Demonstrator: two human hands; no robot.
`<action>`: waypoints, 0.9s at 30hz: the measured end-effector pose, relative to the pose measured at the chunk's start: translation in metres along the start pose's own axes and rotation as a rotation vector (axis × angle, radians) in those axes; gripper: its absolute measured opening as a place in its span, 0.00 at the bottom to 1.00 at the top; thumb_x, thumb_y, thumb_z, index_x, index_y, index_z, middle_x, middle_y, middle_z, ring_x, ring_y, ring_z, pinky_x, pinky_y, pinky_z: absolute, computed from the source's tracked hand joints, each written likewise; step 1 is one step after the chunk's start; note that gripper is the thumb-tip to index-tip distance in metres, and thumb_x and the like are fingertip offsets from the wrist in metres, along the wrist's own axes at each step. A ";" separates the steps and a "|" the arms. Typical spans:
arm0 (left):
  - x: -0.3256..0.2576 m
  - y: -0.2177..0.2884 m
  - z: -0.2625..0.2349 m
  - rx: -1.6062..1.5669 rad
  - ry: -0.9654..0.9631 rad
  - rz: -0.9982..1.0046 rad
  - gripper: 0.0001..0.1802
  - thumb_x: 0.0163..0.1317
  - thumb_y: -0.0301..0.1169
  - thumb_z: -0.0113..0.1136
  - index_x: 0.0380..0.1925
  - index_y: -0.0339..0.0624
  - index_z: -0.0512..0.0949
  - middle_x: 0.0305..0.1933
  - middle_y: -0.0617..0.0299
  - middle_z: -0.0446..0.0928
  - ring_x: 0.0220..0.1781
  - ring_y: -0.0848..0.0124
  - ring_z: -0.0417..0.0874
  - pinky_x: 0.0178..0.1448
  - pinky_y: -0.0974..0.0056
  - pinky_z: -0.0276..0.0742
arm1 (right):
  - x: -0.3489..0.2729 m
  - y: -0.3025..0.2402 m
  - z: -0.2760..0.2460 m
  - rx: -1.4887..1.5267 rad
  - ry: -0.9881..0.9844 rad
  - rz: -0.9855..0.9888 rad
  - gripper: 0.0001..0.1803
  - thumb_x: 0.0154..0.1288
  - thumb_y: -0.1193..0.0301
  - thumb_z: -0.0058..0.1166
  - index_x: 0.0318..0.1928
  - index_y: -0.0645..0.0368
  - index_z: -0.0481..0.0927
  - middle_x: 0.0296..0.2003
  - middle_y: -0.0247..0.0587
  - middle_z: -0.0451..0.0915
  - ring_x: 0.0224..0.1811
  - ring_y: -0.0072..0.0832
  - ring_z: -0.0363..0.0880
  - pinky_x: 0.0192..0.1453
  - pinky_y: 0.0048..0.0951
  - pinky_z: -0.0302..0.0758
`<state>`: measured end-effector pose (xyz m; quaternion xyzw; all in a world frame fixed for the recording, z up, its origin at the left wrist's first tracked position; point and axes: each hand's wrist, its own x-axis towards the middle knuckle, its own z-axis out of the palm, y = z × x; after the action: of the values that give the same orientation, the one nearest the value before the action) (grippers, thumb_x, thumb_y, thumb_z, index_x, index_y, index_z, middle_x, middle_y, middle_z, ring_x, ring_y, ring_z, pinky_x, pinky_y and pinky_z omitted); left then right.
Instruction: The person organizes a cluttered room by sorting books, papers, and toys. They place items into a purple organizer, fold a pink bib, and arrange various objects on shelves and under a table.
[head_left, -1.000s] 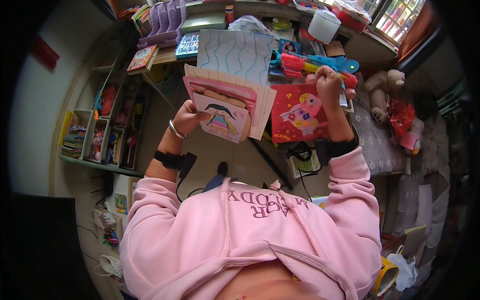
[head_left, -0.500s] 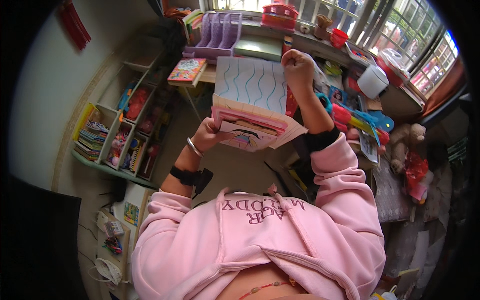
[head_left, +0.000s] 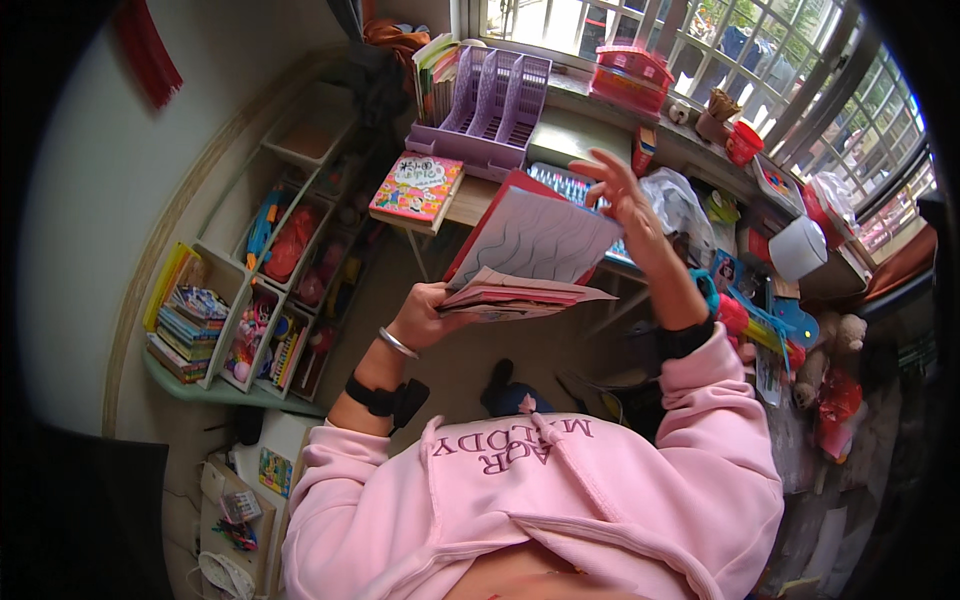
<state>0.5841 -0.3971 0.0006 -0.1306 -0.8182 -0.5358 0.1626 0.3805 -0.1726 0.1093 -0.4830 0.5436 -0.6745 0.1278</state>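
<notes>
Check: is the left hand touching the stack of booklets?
Touching. The head view shows the left hand gripping the stack of booklets at its near edge.

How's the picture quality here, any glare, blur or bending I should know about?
Head view: daylight blows out the barred window; the fisheye bends the toy shelf and blackens the corners; the right hand looks slightly motion-blurred; the left hand and its stack of papers look sharp.

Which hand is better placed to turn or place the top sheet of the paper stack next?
Probably the right hand: it is open at the raised wavy-lined sheet, while the left hand grips the paper stack from below.
</notes>
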 end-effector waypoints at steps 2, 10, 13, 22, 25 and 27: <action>0.020 -0.024 -0.019 0.089 0.015 0.035 0.13 0.48 0.24 0.66 0.36 0.34 0.80 0.36 0.52 0.80 0.37 0.65 0.81 0.41 0.67 0.74 | 0.030 0.001 -0.018 -0.507 -0.424 0.020 0.32 0.53 0.61 0.60 0.57 0.60 0.68 0.43 0.38 0.78 0.37 0.24 0.73 0.43 0.27 0.71; 0.100 -0.122 -0.092 -0.199 0.313 -0.087 0.15 0.49 0.21 0.64 0.39 0.33 0.79 0.45 0.56 0.78 0.48 0.69 0.77 0.52 0.67 0.71 | 0.212 0.117 -0.073 -1.156 -0.635 0.033 0.12 0.54 0.68 0.51 0.38 0.51 0.83 0.31 0.41 0.81 0.33 0.36 0.80 0.37 0.35 0.76; 0.114 -0.164 -0.124 -0.509 0.653 -0.512 0.13 0.54 0.22 0.61 0.41 0.32 0.76 0.41 0.60 0.79 0.39 0.75 0.79 0.46 0.70 0.73 | 0.319 0.176 -0.114 -1.575 -0.714 -0.173 0.12 0.53 0.67 0.50 0.37 0.48 0.83 0.33 0.38 0.81 0.34 0.35 0.80 0.35 0.34 0.76; 0.219 -0.270 -0.189 -0.831 0.645 -0.395 0.17 0.58 0.24 0.58 0.48 0.34 0.71 0.47 0.59 0.76 0.46 0.72 0.76 0.52 0.67 0.71 | 0.445 0.323 -0.174 -1.635 -0.766 -0.140 0.14 0.51 0.74 0.51 0.36 0.43 0.84 0.34 0.33 0.82 0.42 0.35 0.78 0.51 0.34 0.72; 0.271 -0.295 -0.187 -0.787 0.598 -0.332 0.15 0.58 0.24 0.58 0.45 0.33 0.73 0.45 0.60 0.76 0.44 0.74 0.76 0.49 0.69 0.71 | 0.452 0.360 -0.182 -1.646 -0.767 -0.005 0.13 0.49 0.73 0.51 0.34 0.43 0.84 0.35 0.35 0.82 0.44 0.36 0.78 0.51 0.33 0.71; 0.302 -0.307 -0.184 -0.716 0.583 -0.299 0.14 0.57 0.24 0.58 0.43 0.32 0.73 0.42 0.60 0.78 0.41 0.75 0.77 0.46 0.71 0.71 | 0.453 0.380 -0.187 -1.574 -0.785 -0.108 0.12 0.49 0.73 0.50 0.31 0.44 0.84 0.33 0.33 0.81 0.44 0.33 0.77 0.53 0.31 0.70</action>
<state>0.2128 -0.6749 -0.0647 0.0963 -0.5126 -0.8155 0.2510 -0.1280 -0.5171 0.0269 -0.6528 0.7439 0.1055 -0.0966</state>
